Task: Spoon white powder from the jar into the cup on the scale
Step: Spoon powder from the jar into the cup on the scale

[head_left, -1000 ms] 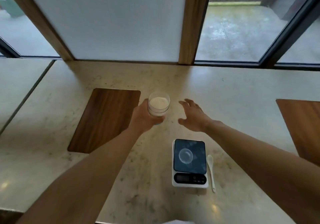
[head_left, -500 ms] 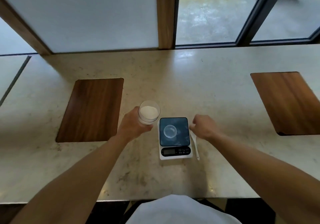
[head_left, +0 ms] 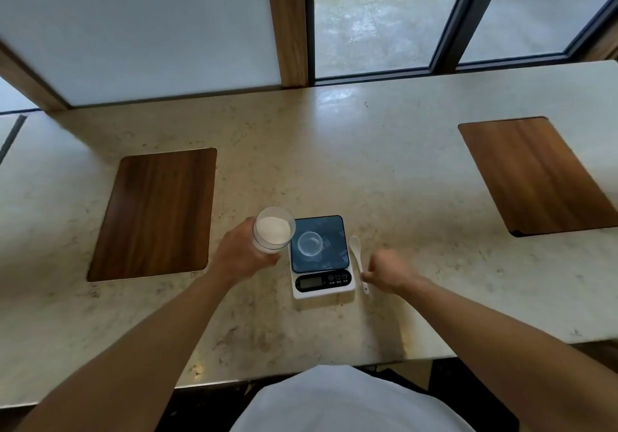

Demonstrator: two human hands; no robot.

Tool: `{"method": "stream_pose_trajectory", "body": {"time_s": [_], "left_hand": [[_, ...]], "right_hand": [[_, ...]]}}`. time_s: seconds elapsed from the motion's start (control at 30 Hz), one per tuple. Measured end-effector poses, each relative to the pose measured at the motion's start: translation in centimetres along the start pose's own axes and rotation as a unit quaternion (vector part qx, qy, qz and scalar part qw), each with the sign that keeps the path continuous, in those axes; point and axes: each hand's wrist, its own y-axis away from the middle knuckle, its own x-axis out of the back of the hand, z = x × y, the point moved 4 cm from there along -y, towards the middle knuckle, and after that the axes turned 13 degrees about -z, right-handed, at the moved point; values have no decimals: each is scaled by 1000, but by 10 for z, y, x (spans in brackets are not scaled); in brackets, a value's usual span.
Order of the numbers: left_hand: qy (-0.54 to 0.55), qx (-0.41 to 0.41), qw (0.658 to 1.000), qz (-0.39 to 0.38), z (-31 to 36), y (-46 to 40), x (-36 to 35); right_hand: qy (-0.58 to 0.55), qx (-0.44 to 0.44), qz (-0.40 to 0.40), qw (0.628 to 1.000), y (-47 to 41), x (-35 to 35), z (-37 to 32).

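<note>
A clear glass jar (head_left: 271, 231), open-topped and partly filled with white powder, is held in my left hand (head_left: 239, 259) just left of the scale. The white kitchen scale (head_left: 322, 279) has a dark glass platform, and a small clear empty cup (head_left: 310, 243) stands on it. A white spoon (head_left: 356, 251) lies on the counter along the scale's right side, bowl pointing away from me. My right hand (head_left: 389, 269) has curled fingers, with the fingertips pinched on the lower part of the spoon's handle.
The pale stone counter (head_left: 368, 164) runs along a window. A wooden board (head_left: 157, 212) is set into it left of the jar, and another wooden board (head_left: 538, 174) sits at the far right. The counter's near edge is close to my body.
My left hand carried the jar from farther back to the scale's left side. My right hand dropped from beside the jar to the spoon, then slid down to its handle.
</note>
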Motion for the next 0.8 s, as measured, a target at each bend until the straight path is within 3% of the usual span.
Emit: {"method": "stream_pose_trajectory", "body": {"time_s": [0.53,0.8], "left_hand": [[6,-6,1000,-13,0,7,2],[-3,-4,1000,-20,-5,8,1]], "right_hand": [[-24,-19,12,999,-4,-13,-8],[-117,-26,56,991,-2,-18,4]]}}
